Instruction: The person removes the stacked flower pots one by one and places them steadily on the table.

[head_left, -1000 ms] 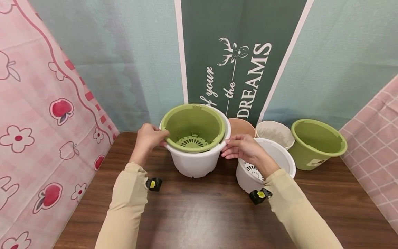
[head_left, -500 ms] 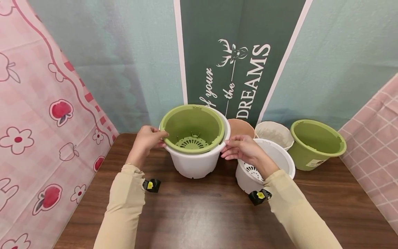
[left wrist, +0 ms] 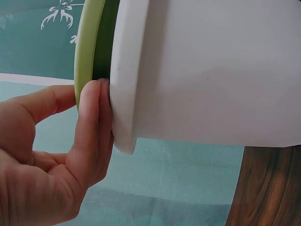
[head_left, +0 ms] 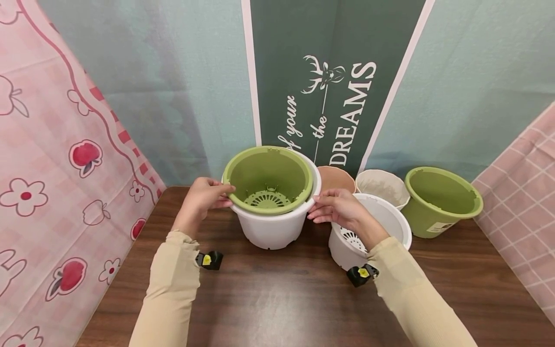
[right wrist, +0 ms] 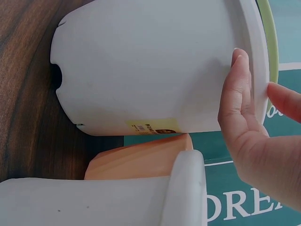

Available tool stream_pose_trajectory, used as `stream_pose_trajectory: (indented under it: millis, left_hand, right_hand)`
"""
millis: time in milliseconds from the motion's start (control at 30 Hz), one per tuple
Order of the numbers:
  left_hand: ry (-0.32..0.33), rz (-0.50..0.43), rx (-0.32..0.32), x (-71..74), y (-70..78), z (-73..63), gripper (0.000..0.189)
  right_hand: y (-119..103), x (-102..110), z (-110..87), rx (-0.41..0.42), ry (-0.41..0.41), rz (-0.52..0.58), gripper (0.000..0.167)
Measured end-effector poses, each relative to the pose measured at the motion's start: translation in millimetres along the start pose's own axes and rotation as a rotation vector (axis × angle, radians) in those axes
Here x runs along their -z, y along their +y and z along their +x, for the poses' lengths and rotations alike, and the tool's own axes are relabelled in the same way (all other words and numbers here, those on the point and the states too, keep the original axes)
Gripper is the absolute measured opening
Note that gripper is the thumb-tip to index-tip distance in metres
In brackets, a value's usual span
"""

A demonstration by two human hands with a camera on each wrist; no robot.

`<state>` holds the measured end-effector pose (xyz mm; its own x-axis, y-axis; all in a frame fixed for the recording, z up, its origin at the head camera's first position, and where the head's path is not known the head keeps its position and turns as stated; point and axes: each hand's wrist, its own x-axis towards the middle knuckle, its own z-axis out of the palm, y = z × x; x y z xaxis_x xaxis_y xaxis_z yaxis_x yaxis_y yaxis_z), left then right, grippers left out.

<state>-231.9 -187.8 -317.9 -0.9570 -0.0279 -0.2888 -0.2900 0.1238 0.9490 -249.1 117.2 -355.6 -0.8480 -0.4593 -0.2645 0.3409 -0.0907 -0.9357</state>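
A green plastic flower pot [head_left: 270, 171] with a slotted bottom sits nested inside a white flower pot [head_left: 270, 232] on the table. Its rim stands a little above the white one. My left hand [head_left: 203, 198] pinches the green pot's rim at the left. In the left wrist view, the thumb lies over the green rim [left wrist: 85, 52] and the fingers reach under it, right beside the white rim [left wrist: 126, 89]. My right hand [head_left: 340, 208] holds the white pot's rim from the right, thumb on top and fingers against the outer wall [right wrist: 141, 66] below.
Close to my right wrist stands another white pot [head_left: 401, 224]. Behind it are an orange pot [head_left: 334, 178] and a cream, faceted pot [head_left: 381, 185]. A second green pot [head_left: 427, 224] stands at the right on the wooden table [head_left: 260, 299]. Cloth [head_left: 173, 96] hangs along the back.
My left wrist has drifted slightly to the left and down while still pinching the green rim. The right hand and the nested pots stay nearly in place.
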Motion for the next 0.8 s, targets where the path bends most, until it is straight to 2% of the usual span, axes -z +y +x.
stream_pose_trajectory:
  millis: [333,800]
  left_hand:
    - [-0.077,-0.114,0.007,4.1,-1.6,-0.8,0.013]
    - [-0.136,-0.146,0.038,3.4,-2.9,-0.9,0.013]
  right_hand:
    - [-0.1,0.1,0.0,-0.001,0.0,0.0,0.006]
    - [0.1,0.1,-0.5,-0.001,-0.009,-0.002,0.007]
